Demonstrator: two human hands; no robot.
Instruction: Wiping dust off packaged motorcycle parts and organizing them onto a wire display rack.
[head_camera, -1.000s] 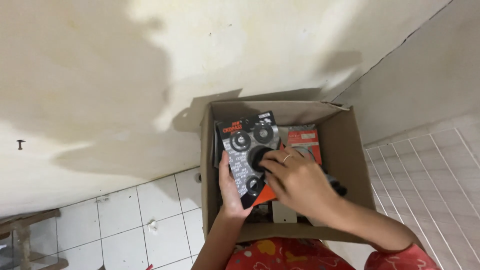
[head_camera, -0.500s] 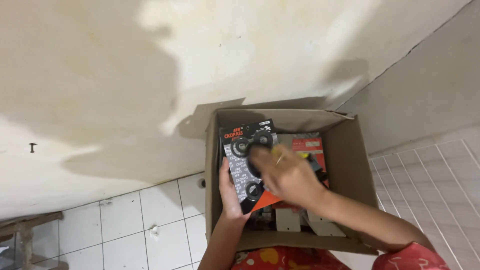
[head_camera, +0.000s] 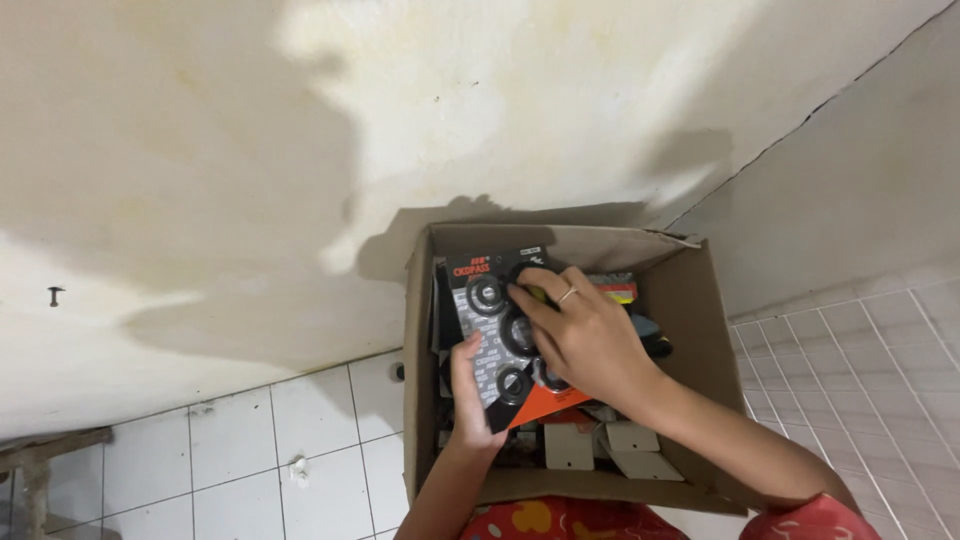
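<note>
Under your left hand (head_camera: 470, 395) sat the lower left edge of a flat blister card (head_camera: 497, 330), grey and orange with several black rubber rings sealed on its face. That hand was closed on the card's edge, thumb on the front and fingers hidden behind, holding it tilted up inside the open cardboard box (head_camera: 420, 400). To the right of it, your right hand (head_camera: 585, 335) lay spread across the card's face, fingers flat on the rings, a band on one finger; it pressed rather than pinched. I judged the card light and thin, stiff enough to keep its shape yet ready to bend if taken by one corner. Its plastic front looked smooth, so probably slippery under flat fingers. The edges, where your left hand already had it, seemed the safest hold. Beyond your right hand, deeper in the box, lay more packets (head_camera: 620, 290) and some pale card tags (head_camera: 600, 445) near your wrist.
</note>
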